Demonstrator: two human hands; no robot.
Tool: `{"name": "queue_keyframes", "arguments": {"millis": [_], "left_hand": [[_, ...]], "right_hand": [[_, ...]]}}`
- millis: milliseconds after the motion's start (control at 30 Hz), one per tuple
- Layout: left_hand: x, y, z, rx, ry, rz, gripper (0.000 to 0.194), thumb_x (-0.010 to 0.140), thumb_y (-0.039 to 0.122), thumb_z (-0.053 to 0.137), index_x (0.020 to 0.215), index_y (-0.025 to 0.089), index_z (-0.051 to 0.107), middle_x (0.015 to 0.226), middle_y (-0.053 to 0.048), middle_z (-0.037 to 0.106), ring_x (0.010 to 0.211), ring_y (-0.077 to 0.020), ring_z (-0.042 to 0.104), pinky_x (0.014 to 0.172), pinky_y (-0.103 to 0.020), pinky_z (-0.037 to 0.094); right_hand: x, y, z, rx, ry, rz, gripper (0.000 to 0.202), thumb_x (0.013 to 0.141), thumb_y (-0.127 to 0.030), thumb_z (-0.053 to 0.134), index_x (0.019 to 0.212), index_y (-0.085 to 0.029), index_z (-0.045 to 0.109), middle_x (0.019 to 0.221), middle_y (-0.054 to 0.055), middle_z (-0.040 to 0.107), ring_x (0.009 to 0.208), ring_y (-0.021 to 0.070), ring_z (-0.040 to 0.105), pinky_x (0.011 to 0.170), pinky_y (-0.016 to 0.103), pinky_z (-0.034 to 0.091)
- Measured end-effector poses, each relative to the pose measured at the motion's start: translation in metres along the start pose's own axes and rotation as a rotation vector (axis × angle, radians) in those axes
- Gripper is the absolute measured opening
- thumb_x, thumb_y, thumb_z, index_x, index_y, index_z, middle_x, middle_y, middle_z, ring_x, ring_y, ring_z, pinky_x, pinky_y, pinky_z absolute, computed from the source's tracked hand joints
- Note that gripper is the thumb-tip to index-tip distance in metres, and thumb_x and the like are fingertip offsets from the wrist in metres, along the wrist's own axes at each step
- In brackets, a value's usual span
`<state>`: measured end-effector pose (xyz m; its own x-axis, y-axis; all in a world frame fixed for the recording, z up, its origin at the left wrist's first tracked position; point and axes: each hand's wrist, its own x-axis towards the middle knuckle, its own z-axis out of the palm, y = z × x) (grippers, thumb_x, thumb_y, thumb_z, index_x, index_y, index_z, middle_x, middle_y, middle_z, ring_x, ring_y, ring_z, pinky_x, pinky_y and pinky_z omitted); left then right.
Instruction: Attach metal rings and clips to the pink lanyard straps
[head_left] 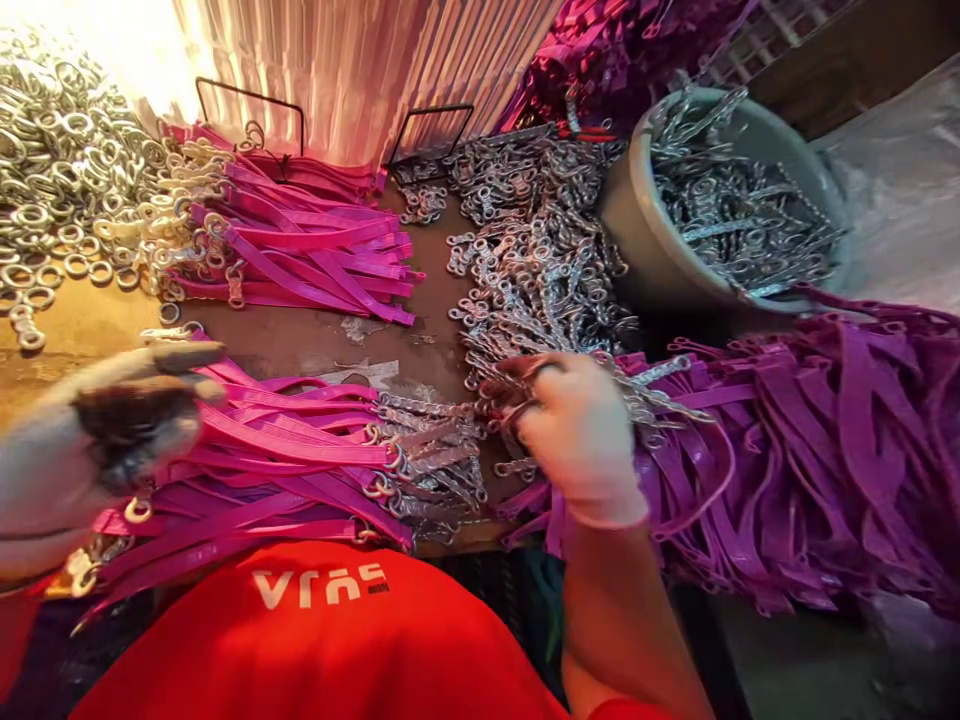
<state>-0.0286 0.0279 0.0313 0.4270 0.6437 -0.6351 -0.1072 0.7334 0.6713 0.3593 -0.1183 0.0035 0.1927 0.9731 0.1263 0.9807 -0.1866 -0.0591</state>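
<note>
My left hand (135, 420), in a pale glove with dark stained fingers, is blurred at the left, over the near end of a bundle of pink straps (300, 430). Its fingers are apart, with nothing visible between them. My right hand (570, 430), also gloved, reaches into the near edge of a heap of metal chain pieces (540, 250). Its fingers are curled at the pieces; what they hold is too blurred to name. Short metal chains (439, 465) lie at the right end of the near strap bundle, joined to it by rings.
Silver rings (67, 170) are heaped at the far left beside another pink strap bundle (315, 240). A grey bucket (641, 190) of chains stands at the back right. Purple straps (810, 440) spread over the right side. Black wire holders (431, 110) stand before ribbed clear plastic (360, 70).
</note>
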Motion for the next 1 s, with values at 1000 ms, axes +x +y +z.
{"name": "queue_keyframes", "arguments": {"millis": [1000], "left_hand": [[0.022, -0.071, 0.082, 0.309, -0.292, 0.081, 0.034, 0.089, 0.05, 0.061, 0.082, 0.017, 0.058, 0.058, 0.002, 0.058, 0.043, -0.0066, 0.043, 0.04, -0.017, 0.031]], "right_hand": [[0.003, -0.124, 0.005, 0.64, -0.278, -0.25, 0.023, 0.085, -0.013, 0.044, 0.098, -0.02, 0.062, 0.089, 0.007, 0.068, 0.086, 0.0213, 0.063, 0.075, 0.03, 0.046]]}}
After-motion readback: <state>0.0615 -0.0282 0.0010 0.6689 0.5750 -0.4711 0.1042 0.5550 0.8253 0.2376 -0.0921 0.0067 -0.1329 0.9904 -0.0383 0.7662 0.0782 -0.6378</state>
